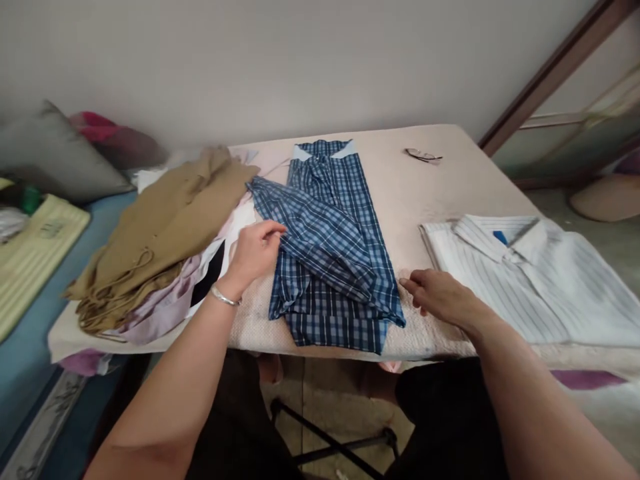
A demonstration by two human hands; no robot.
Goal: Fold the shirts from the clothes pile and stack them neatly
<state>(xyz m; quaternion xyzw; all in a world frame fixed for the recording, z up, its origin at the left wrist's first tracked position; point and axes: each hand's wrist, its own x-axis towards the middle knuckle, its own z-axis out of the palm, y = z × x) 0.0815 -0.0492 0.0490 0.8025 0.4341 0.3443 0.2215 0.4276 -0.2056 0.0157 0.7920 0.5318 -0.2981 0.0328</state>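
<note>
A blue plaid shirt [335,260] lies partly folded on the pale cloth-covered table in front of me. One sleeve [310,223] crosses its body at a slant, and the collar [325,148] points to the wall. My left hand [257,248], with a silver bangle at the wrist, hovers by the shirt's left edge, fingers loosely bent and nothing visible in them. Just off the lower right corner of the shirt is my right hand [440,295], palm down, its fingers slightly curled and apart, holding nothing.
A heap of clothes with a brown garment [170,220] on top lies left. To the right rests a folded white striped shirt [520,280]. Eyeglasses [423,156] sit on the table [390,180] towards the back. The wall [320,67] stands behind.
</note>
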